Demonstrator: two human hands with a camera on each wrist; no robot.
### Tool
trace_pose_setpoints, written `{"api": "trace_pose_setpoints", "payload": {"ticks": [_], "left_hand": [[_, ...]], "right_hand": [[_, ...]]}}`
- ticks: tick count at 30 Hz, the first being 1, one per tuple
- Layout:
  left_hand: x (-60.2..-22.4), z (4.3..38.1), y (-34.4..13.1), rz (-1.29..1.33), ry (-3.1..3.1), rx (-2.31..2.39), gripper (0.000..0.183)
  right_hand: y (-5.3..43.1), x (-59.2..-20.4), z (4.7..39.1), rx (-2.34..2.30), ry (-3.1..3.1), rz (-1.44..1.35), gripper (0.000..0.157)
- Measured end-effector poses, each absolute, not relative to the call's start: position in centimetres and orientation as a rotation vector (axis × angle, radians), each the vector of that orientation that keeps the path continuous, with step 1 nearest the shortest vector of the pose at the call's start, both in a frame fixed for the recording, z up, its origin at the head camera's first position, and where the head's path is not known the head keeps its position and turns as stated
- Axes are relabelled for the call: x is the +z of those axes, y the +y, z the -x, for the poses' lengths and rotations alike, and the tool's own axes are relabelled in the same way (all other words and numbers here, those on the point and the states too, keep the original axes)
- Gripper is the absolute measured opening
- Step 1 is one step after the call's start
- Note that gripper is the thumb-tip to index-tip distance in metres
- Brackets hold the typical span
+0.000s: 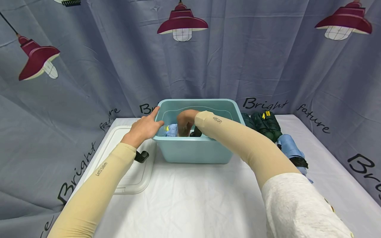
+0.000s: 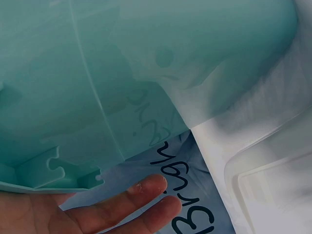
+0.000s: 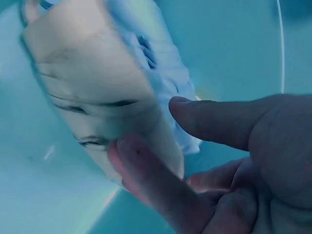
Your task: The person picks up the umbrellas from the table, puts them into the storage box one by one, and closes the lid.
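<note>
A light teal plastic storage bin (image 1: 193, 150) stands on the table. At its left rim rests my left hand (image 1: 145, 128), thumb over the edge; the left wrist view shows straight fingers (image 2: 131, 200) outside the bin wall. My right hand (image 1: 186, 121) reaches down inside the bin. In the right wrist view its fingertips touch a cream rolled bundle (image 3: 107, 92), with the thumb held apart from the index finger. Beside that roll lies a light blue rolled fabric bundle (image 3: 165, 73), also visible at the bin's left in the head view. Something dark by the right hand is mostly hidden.
The bin's white lid (image 1: 134, 177) lies flat on the left, under my left forearm. Dark green padded bundles (image 1: 266, 125) sit right of the bin, and a blue roll with a black band (image 1: 290, 147) lies nearer. A grey printed curtain (image 1: 220, 59) hangs behind.
</note>
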State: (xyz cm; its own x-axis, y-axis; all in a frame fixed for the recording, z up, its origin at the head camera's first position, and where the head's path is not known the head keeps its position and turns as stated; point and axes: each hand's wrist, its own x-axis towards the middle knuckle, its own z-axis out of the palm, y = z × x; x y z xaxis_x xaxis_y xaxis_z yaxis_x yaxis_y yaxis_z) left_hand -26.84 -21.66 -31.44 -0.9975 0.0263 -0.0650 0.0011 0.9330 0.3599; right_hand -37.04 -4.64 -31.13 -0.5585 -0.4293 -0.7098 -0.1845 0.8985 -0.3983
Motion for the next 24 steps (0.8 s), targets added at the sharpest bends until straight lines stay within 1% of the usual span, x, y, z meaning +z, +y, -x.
{"api": "trace_pose_setpoints", "payload": {"ticks": [5, 7, 12, 15, 20, 22, 24], "left_hand": [[-31.4, 26.8, -21.7, -0.015, 3.010, 0.561, 0.076], [-31.4, 26.8, -21.7, -0.015, 3.005, 0.558, 0.077], [-31.4, 26.8, -21.6, -0.015, 3.010, 0.564, 0.076], [-31.4, 26.8, -21.6, -0.013, 3.008, 0.565, 0.076], [-31.5, 26.8, -21.7, -0.016, 3.011, 0.562, 0.076], [-31.5, 26.8, -21.7, -0.017, 3.013, 0.562, 0.075], [-31.5, 26.7, -21.7, -0.019, 3.012, 0.566, 0.075]], "right_hand": [[-4.5, -31.0, 37.3, -0.405, 2.136, 0.450, 0.023], [-4.3, -30.8, 37.1, -0.407, 2.127, 0.455, 0.021], [-3.9, -30.2, 36.7, -0.338, 2.138, 0.516, 0.023], [-3.6, -30.2, 36.8, -0.309, 2.137, 0.523, 0.035], [-3.1, -30.2, 36.7, -0.285, 2.123, 0.520, 0.064], [-3.0, -30.2, 36.6, -0.275, 2.131, 0.529, 0.070], [-2.8, -30.1, 36.6, -0.258, 2.143, 0.537, 0.072]]}}
